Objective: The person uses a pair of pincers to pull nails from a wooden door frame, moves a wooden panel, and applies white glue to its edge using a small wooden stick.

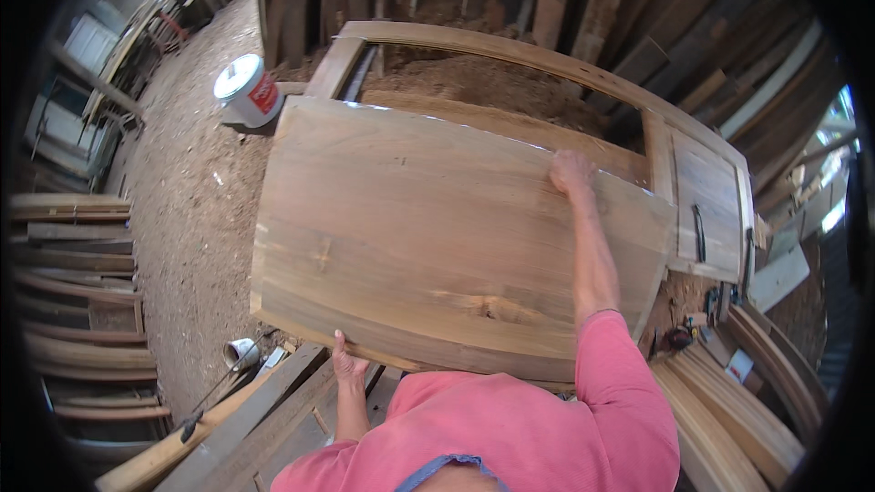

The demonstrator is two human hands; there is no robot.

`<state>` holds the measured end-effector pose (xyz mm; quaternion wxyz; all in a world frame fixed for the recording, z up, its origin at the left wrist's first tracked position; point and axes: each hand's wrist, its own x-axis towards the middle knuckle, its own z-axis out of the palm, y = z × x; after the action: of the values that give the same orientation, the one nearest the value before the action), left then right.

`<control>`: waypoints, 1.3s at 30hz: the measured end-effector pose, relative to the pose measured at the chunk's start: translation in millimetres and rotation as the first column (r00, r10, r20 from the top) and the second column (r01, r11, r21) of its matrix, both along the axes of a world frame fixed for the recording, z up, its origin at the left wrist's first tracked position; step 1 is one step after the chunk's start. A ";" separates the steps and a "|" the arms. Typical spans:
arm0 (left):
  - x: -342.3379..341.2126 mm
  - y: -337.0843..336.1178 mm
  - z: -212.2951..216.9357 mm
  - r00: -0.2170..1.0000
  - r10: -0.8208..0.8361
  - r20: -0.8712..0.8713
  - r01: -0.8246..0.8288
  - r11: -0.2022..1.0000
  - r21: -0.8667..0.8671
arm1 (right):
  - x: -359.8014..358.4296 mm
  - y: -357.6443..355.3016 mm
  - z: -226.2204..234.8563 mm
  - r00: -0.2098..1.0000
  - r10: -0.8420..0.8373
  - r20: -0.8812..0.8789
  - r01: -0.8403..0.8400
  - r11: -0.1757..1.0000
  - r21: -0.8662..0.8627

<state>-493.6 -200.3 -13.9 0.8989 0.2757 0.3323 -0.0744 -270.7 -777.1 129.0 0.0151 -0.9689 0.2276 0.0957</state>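
Note:
A broad wooden panel point(428, 228) with bevelled edges lies in front of me, its grain running lengthwise. It partly covers a wooden door frame point(510, 44), whose far opening still shows. My right hand point(572, 173) reaches across and is closed over the panel's far edge, fingers curled. At the near left edge, my left hand point(348, 363) grips the panel with the thumb up against its side; the other fingers are mostly hidden. To the right, a smaller panel point(706, 200) sits within the frame, and a dark thin tool point(699, 233) rests on it.
A white bucket point(248, 91) with a red label stands on the dirt floor point(187, 210). Planks point(87, 314) are stacked at left, with more boards point(602, 5) leaning behind. Loose tools point(679, 337) lie at right, near long timbers point(729, 410). A small white pot point(241, 354) is at lower left.

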 end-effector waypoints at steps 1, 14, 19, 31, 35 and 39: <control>12.7 -7.0 -2.6 1.000 0.022 0.015 -0.022 1.000 0.001 | 9.7 -5.5 10.7 0.999 -0.012 0.043 0.012 1.000 0.001; 116.4 -102.5 -15.8 0.998 0.067 -0.007 -0.067 0.998 0.021 | 156.8 -76.8 -4.8 0.995 -0.029 0.098 0.010 0.983 0.184; 147.9 -142.4 -31.8 0.984 0.139 -0.111 -0.133 0.990 0.055 | 210.1 -128.8 -37.8 0.993 -0.064 0.101 0.040 0.975 0.218; 212.3 -168.6 -35.9 0.997 0.079 0.001 -0.079 0.994 0.080 | 281.7 -141.1 -41.3 0.995 -0.053 0.089 0.039 0.987 0.153; 244.6 -181.5 -44.1 0.999 0.019 -0.027 -0.017 0.998 0.060 | 286.4 -207.9 -62.6 0.964 0.263 -0.041 -0.265 0.964 -0.030; 264.5 -176.5 -20.0 0.998 0.047 0.045 -0.049 0.997 0.060 | 284.4 -162.2 -20.3 0.997 -0.045 0.068 0.032 0.983 0.182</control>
<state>-229.1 -376.8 -33.9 0.8987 0.2963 0.3212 -0.0365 13.7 -939.3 108.7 0.1129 -0.9618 0.2358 0.0806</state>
